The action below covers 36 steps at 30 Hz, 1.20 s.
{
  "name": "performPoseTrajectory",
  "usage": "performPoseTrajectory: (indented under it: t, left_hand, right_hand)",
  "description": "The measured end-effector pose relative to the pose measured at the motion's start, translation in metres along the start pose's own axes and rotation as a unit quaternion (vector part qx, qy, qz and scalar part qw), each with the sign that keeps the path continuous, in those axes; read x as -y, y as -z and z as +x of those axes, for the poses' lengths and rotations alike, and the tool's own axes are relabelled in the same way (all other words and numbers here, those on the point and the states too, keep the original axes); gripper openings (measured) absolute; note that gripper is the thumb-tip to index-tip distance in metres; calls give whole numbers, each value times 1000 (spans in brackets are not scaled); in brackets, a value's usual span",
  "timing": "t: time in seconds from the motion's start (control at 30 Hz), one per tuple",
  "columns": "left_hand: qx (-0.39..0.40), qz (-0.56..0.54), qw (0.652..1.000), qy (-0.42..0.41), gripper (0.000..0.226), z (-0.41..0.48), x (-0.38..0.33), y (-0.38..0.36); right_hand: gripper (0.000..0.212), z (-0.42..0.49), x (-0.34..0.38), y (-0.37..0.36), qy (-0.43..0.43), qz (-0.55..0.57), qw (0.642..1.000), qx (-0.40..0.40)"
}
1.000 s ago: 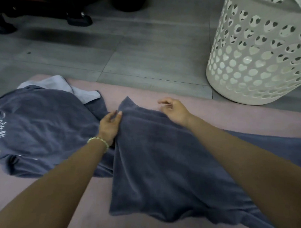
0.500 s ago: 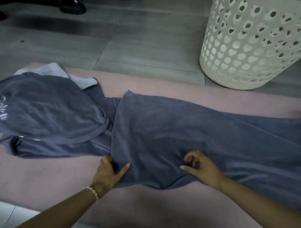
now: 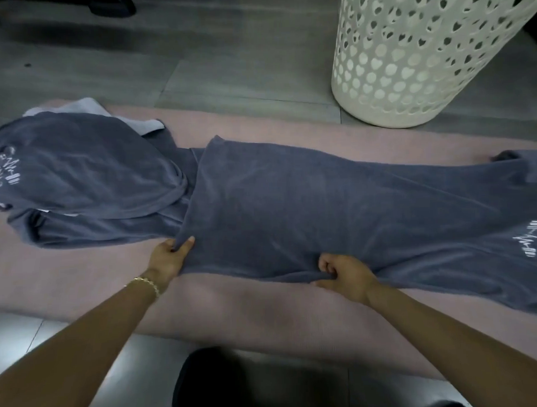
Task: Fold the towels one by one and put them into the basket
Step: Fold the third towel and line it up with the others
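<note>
Pink mat (image 3: 81,280) lay on grey floor | basket (image 3: 408,61) stood beyond | left hand (image 3: 168,260) pinched towel (image 3: 307,208) corner | right hand (image 3: 346,276) gripped its near edge

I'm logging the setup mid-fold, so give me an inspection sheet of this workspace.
Surface: pink mat on grey tiled floor.
Job's things: spread towel laid out along the mat; pile of towels touching its left end, a light towel under the pile; white basket on the floor beyond the mat.
Clutter: nothing seen.
Hands: left hand pinches the spread towel's near corner; right hand grips its near edge.
Cables: nothing seen.
Surroundings: dark shoes at the floor's far edge.
</note>
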<state>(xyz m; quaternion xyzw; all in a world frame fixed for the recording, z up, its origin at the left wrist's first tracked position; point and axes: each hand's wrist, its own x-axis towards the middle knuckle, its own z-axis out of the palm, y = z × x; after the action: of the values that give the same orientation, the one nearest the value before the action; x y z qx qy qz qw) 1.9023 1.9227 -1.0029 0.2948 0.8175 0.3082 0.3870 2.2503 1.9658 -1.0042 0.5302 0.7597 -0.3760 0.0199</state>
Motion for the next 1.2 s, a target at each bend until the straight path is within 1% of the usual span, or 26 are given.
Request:
performPoseTrajectory:
  t: [0.07,0.13,0.17,0.2,0.23,0.27,0.33,0.4,0.43,0.5,0.6,0.67,0.73,0.77,0.8,0.83,0.87,0.9,0.93,0.97,1.0,1.03,1.07,1.1,1.13,1.2]
  left_hand:
    - [0,-11,1000,2,23,6,6,15]
    - [3,6,1000,-5,26,6,12,21]
    - [6,15,1000,-10,26,5,15,21]
    - [5,21,1000,-14,26,3,16,20]
    - [0,22,1000,-22,26,2,16,17]
    - [-8,18,999,-29,26,1,15,15]
    - [-19,-14,999,-40,22,-3,7,9]
    - [-19,-69,996,-48,21,-8,-8,2]
    - [-14,-92,994,-49,22,-10,-16,-2]
    - [14,-129,990,-56,25,-16,-33,-14]
    - [74,-130,984,-101,32,-25,-62,-51]
    - [100,-115,975,-160,32,-41,-87,-87]
    - [149,-85,959,-225,31,-63,-114,-132]
    - [205,-67,945,-244,31,-76,-125,-154]
    - [278,-52,927,-247,32,-89,-133,-174]
    - [357,-34,905,-227,33,-101,-140,-189]
    - [426,-13,885,-185,34,-110,-143,-201]
    - [469,11,871,-146,36,-117,-145,-210]
    - [476,31,869,-132,38,-118,-144,-218]
    - [456,43,878,-140,39,-115,-142,-224]
    - [419,48,893,-155,38,-111,-140,-228]
    - [378,48,909,-171,36,-104,-136,-231]
    - [343,51,918,-191,33,-96,-134,-232]
    - [313,62,924,-211,31,-88,-131,-233]
    - [294,75,927,-222,30,-80,-129,-235]
    - [286,88,932,-202,30,-72,-131,-241]
  right_hand:
    - [28,-16,2,-8,50,-4,999,-3]
    - [19,-29,-7,-22,59,11,998,31]
    - [18,-35,-11,-29,51,27,997,53]
    - [22,-38,-17,-35,36,53,996,63]
    - [23,-38,-17,-36,19,92,994,60]
    - [19,-36,-18,-35,-3,133,990,55]
    - [10,-28,-16,-29,-43,196,977,72]
    - [10,-20,-12,-22,-90,234,964,91]
    - [10,-16,-8,-19,-108,253,958,84]
    - [13,-8,3,-11,-121,313,941,46]
    - [19,1,16,4,-138,415,899,1]
    - [31,4,16,19,-156,470,869,-15]
    - [45,4,4,34,-172,543,822,-22]
    - [51,1,-3,42,-183,593,784,-28]
    - [56,-3,-14,49,-193,640,742,-41]
    - [62,-8,-25,55,-202,680,703,-58]
    - [67,-12,-40,58,-210,698,680,-78]
    - [68,-17,-51,62,-220,699,674,-91]
    - [68,-23,-62,64,-237,684,682,-101]
    - [67,-28,-69,64,-254,670,690,-96]
    - [66,-31,-79,62,-272,653,702,-85]
    - [67,-34,-84,61,-292,624,720,-81]
    - [68,-35,-90,59,-309,582,748,-84]
    - [64,-38,-94,56,-320,538,774,-99]
    - [58,-39,-98,53,-326,504,790,-122]
    - [47,-42,-107,48,-322,465,808,-165]
